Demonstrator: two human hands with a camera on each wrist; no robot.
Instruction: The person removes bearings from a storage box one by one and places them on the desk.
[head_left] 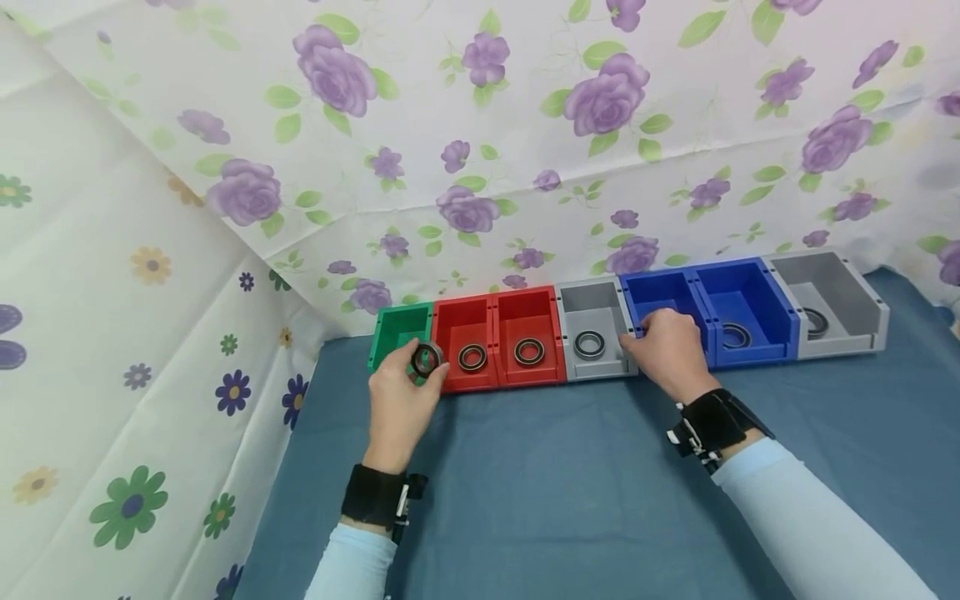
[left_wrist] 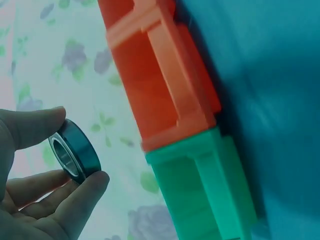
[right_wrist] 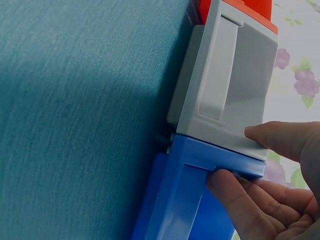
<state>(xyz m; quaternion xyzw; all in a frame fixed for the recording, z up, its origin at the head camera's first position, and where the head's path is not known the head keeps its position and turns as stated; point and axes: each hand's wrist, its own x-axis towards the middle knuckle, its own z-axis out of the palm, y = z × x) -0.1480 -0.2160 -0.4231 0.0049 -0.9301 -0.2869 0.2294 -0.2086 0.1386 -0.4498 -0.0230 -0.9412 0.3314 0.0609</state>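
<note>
1. Black-and-silver bearing (left_wrist: 86, 150): pinched at its outer edge between thumb and fingertips of the left grip (head_left: 402, 398). Tilted; bore visible in head and left-wrist views.
2. Green bin (head_left: 399, 327): just beyond the left grip. Head view overlaps its front with the held bearing; left-wrist view shows the two apart.
3. Left red bin (head_left: 465, 317) and right red bin (head_left: 525, 312): side by side, right of the left grip. One lies in each: left-red bearing (head_left: 472, 368), right-red bearing (head_left: 529, 364).
4. Right grip (head_left: 670, 354): fingers curled, at the wall between left grey bin (head_left: 588, 304) and left blue bin (head_left: 660, 292). Right-wrist view: thumb on the grey side, forefinger on the blue side. Cannot tell whether anything is grasped; fingers block the view.
5. Left grey bin, just left of the right grip, contains grey-bin bearing (head_left: 589, 356).
6. Left blue bin, directly beyond the right grip: interior partly hidden by it.
7. Right of the right grip: right blue bin (head_left: 727, 292) with its bearing (head_left: 746, 331), then right grey bin (head_left: 836, 282) with a partly hidden bearing (head_left: 825, 322).
8. Cloth-covered worktop (head_left: 540, 483), blue-green: extends nearer than both grips. Flower-print sheet (head_left: 480, 142) rises beyond them.
</note>
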